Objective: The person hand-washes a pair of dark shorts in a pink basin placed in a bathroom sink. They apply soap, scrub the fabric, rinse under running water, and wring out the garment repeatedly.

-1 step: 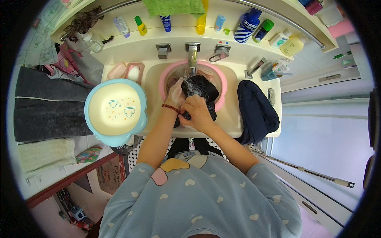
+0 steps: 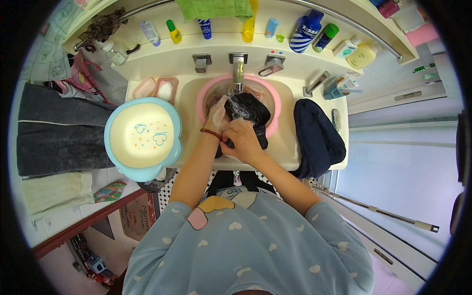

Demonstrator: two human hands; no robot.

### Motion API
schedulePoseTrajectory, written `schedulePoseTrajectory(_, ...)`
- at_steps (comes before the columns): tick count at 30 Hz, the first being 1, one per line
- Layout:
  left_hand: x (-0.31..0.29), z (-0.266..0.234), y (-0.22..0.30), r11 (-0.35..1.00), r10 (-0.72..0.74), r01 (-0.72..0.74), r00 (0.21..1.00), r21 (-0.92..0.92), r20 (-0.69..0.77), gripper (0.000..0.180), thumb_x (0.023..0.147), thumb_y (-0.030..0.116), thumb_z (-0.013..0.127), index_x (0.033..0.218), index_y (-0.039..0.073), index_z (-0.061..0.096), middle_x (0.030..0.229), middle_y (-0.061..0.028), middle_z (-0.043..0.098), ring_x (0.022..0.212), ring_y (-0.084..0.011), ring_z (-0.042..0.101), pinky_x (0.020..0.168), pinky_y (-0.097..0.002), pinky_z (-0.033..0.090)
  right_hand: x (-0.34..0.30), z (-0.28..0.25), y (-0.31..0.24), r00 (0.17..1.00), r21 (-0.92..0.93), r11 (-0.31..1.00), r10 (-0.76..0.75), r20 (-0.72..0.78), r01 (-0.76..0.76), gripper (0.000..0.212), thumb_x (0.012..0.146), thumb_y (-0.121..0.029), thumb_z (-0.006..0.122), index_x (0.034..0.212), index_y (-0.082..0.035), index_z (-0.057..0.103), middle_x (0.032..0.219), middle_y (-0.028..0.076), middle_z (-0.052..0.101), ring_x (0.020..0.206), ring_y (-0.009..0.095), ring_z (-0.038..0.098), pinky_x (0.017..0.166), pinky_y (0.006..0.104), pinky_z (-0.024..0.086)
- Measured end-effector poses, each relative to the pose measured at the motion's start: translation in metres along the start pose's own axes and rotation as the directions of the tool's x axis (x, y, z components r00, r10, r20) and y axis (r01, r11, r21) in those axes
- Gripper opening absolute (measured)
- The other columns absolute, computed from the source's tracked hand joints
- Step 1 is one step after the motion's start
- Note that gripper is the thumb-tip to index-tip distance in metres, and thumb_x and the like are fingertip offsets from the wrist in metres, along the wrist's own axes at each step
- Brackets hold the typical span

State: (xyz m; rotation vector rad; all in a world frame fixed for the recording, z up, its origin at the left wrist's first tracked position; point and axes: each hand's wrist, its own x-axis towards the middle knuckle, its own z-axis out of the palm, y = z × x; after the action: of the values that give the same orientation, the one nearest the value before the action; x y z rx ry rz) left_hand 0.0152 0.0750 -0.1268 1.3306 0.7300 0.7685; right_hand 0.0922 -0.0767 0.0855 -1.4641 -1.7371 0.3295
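Black wet cloth (image 2: 255, 109) is bunched over a pink basin (image 2: 276, 101) in the sink, its near part hanging past the rim below my hands. Water from the tap (image 2: 238, 73) runs onto it and splashes. My left hand (image 2: 218, 119), sudsy and with a red bead bracelet at the wrist, grips the cloth's left side. Close beside it, my right hand (image 2: 242, 138) is closed on the nearer part of the cloth, fingers bent. Both hands' fingertips are partly hidden by the cloth. Some pinkish fabric (image 2: 255, 92) lies in the basin behind the black cloth.
A light-blue basin (image 2: 142, 135) rests at the counter's left. Folded navy cloth (image 2: 317, 140) drapes over the right edge. Two soap dishes (image 2: 167, 90) stand behind the blue basin. Bottles and tubes (image 2: 306, 33) line the back shelf under a metal rail (image 2: 344, 27).
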Motion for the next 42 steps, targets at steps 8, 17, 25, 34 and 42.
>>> schedulePoseTrajectory(8,-0.014,0.042,0.142,0.912,-0.351,0.337,0.936,-0.233,-0.021,0.042,0.091,0.035,0.043,0.104,-0.004,0.053,0.1,-0.0103,0.056,0.092,-0.0193,0.052,0.085,-0.0324,0.039,-0.003,0.017,-0.002,0.995,-0.064,0.996,0.061,-0.083,-0.067,0.015,0.059,-0.012,0.065,0.069,-0.004,0.058,0.073,0.007,0.052,0.076,0.025,0.049,0.068,0.0355,0.038)
schedulePoseTrajectory(17,-0.017,0.047,0.145,0.887,-0.118,0.099,0.993,0.451,0.015,0.052,0.079,0.034,0.061,0.113,-0.003,0.049,0.107,-0.017,0.054,0.103,-0.0236,0.049,0.091,-0.0332,0.036,0.021,0.01,0.0,0.996,0.286,0.957,0.013,0.087,-0.037,0.021,0.063,-0.011,0.068,0.08,-0.001,0.061,0.083,0.012,0.058,0.08,0.031,0.055,0.075,0.0383,0.043)
schedulePoseTrajectory(25,-0.023,0.023,0.183,0.951,-0.193,0.067,0.891,0.302,0.411,0.049,0.066,0.01,0.072,0.109,-0.002,0.05,0.102,-0.0068,0.056,0.097,-0.0153,0.051,0.089,-0.028,0.038,0.017,-0.036,0.086,0.956,-0.005,0.987,0.156,0.249,-0.16,0.048,0.054,-0.027,0.077,0.092,-0.001,0.062,0.098,0.013,0.058,0.111,0.03,0.043,0.098,0.0409,0.028)
schedulePoseTrajectory(34,-0.049,0.008,0.183,0.864,-0.43,0.48,0.861,-0.152,0.272,0.046,0.083,0.034,0.057,0.115,0.002,0.05,0.108,-0.0072,0.058,0.094,-0.0206,0.057,0.078,-0.0348,0.047,0.011,-0.07,0.144,0.765,0.679,0.43,0.562,0.314,-0.594,0.034,0.067,-0.001,0.067,0.098,0.001,0.053,0.089,0.006,0.06,0.083,0.012,0.056,0.077,0.0247,0.045)
schedulePoseTrajectory(42,-0.052,0.078,0.155,0.819,-0.507,0.427,0.851,-0.383,-0.135,0.032,0.092,0.032,0.041,0.105,0.006,0.053,0.1,-0.005,0.057,0.091,-0.0168,0.056,0.079,-0.0312,0.046,0.011,0.023,0.021,0.942,-0.02,0.946,0.32,-0.1,-0.323,0.041,0.067,-0.036,0.07,0.094,-0.007,0.059,0.069,0.019,0.061,0.067,0.038,0.059,0.063,0.0398,0.048)
